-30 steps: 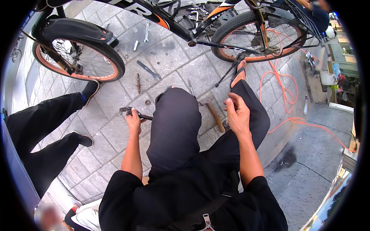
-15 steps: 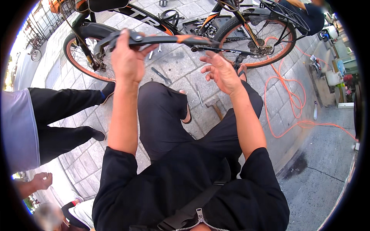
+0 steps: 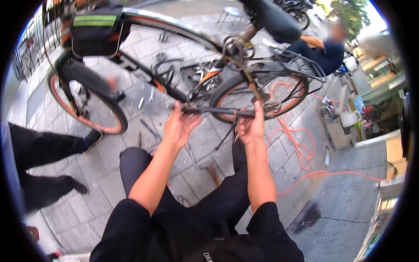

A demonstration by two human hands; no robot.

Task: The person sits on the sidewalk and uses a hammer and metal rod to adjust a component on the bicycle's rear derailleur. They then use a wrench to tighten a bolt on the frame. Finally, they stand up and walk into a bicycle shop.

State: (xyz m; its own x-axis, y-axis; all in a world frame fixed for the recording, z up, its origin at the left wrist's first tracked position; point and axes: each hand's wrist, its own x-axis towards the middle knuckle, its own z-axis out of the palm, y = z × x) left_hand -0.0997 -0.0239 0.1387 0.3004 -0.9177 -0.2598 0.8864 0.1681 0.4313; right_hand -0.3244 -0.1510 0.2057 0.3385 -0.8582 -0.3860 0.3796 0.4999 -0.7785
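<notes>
Tool (image 3: 220,111), long and dark, is at twelve o'clock, fingers (image 3: 243,126) of the right hand (image 3: 252,131) gripping its three-o'clock end; whether the left hand (image 3: 176,131) grips at nine I cannot tell, and looseness there could knock it against the bicycle (image 3: 183,33).

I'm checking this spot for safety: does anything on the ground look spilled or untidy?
At right, a dark patch stains the grey pavement, perhaps a spill; beyond it, an orange cord lies in loose, untidy loops.
</notes>
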